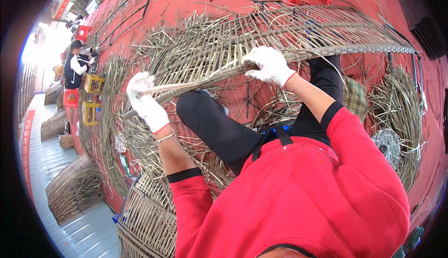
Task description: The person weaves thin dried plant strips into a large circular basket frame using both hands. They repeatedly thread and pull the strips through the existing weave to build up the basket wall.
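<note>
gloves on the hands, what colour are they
White with red cuffs, on the left hand and right hand; head view.

Red banner (26, 139) along the floor at far left, long and narrow, faint pale marks on it. Second red banner (65, 2) high at upper left, slanted, with pale lettering too small to make out. Small green-and-white label or packet (125, 163) low among the reeds by the left forearm, half buried. No screens anywhere.
</note>
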{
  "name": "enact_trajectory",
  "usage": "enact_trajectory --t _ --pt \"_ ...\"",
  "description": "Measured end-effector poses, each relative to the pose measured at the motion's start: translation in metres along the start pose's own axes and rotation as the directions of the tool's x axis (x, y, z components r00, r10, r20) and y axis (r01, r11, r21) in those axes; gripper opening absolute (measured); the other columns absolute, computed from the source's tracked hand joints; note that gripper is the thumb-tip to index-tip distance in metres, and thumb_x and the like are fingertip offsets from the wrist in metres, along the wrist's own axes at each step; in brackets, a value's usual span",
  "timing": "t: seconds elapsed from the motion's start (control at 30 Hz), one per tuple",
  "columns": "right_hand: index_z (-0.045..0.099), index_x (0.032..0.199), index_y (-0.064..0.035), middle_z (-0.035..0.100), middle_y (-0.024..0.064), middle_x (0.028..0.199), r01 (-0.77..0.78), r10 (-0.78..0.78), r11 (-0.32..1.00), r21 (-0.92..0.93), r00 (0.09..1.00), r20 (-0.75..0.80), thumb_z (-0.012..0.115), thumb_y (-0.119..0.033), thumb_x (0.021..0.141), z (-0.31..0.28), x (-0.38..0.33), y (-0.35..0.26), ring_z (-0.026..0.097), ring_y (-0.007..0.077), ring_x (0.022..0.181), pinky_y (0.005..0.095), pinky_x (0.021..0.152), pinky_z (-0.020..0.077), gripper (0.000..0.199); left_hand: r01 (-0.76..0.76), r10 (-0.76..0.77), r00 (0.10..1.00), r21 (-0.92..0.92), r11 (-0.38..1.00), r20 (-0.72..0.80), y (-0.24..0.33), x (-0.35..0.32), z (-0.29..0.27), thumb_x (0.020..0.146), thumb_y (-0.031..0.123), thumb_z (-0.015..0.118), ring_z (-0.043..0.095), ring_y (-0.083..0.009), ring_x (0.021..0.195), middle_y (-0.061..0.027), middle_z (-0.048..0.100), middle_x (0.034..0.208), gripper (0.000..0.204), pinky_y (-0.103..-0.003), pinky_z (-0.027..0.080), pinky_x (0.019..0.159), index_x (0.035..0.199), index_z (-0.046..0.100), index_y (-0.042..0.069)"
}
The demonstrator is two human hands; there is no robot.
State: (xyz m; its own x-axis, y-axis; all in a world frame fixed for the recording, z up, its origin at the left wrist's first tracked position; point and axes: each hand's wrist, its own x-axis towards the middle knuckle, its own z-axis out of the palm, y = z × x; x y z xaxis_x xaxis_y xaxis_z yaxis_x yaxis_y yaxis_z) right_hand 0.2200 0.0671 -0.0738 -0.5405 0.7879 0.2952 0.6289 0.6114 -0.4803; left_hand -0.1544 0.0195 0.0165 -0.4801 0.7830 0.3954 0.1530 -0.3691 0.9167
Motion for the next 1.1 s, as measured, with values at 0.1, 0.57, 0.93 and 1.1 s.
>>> enact_trajectory --t 0.1,0.57,0.93,1.1 --pt "0.07 0.103 -0.0189 0.065 0.0066 0.1 -0.032 0.031 0.999 0.032 0.999 0.011 0.075 -0.042 0.083 0.0 0.007 -0.003 0.063 0.0313 0.1 0.0454 0.088 0.0511 0.031 0.454 -0.42 0.878 -0.119 0.883 0.232 -0.016 -0.001 -0.003 0.095 0.076 0.045 0.063 -0.0231 0.077 -0.0107 0.066 0.089 0.08 -0.038 0.054 0.074 0.114 0.065 0.002" --pt "0.07 0.113 -0.0222 0.071 0.0114 0.091 0.226 -0.21 0.951 0.212 0.973 -0.097 0.062 -0.041 0.096 0.036 0.074 -0.065 0.069 0.0334 0.089 0.046 0.077 0.0543 0.026 -0.838 0.265 0.546 0.519 0.169 0.795 0.109 -0.035 0.021 0.084 0.029 0.081 0.06 -0.0284 0.058 -0.0071 0.061 0.065 0.021 -0.039 0.047 0.057 0.079 0.068 0.013" --pt "0.068 0.084 -0.0157 0.067 0.0127 0.074 0.257 -0.203 0.886 0.385 0.963 -0.177 0.065 -0.037 0.087 0.014 0.095 -0.146 0.067 0.0383 0.073 0.0515 0.066 0.0498 0.021 -0.314 0.379 0.925 0.578 0.753 0.009 0.071 -0.068 0.041 0.087 0.013 0.079 0.061 -0.0388 0.121 -0.0205 0.064 0.127 0.053 -0.045 0.05 0.105 0.132 0.057 -0.005" --pt "0.07 0.08 -0.0192 0.064 0.0094 0.072 0.575 -0.462 0.739 0.35 0.811 -0.359 0.068 -0.041 0.073 -0.019 0.088 -0.209 0.067 0.033 0.071 0.0458 0.07 0.0529 0.023 0.37 -0.367 0.919 0.644 0.669 -0.148 0.042 -0.09 0.092 0.092 0.031 0.071 0.064 -0.0245 0.093 -0.0098 0.067 0.102 0.033 -0.038 0.052 0.089 0.109 0.063 0.005"
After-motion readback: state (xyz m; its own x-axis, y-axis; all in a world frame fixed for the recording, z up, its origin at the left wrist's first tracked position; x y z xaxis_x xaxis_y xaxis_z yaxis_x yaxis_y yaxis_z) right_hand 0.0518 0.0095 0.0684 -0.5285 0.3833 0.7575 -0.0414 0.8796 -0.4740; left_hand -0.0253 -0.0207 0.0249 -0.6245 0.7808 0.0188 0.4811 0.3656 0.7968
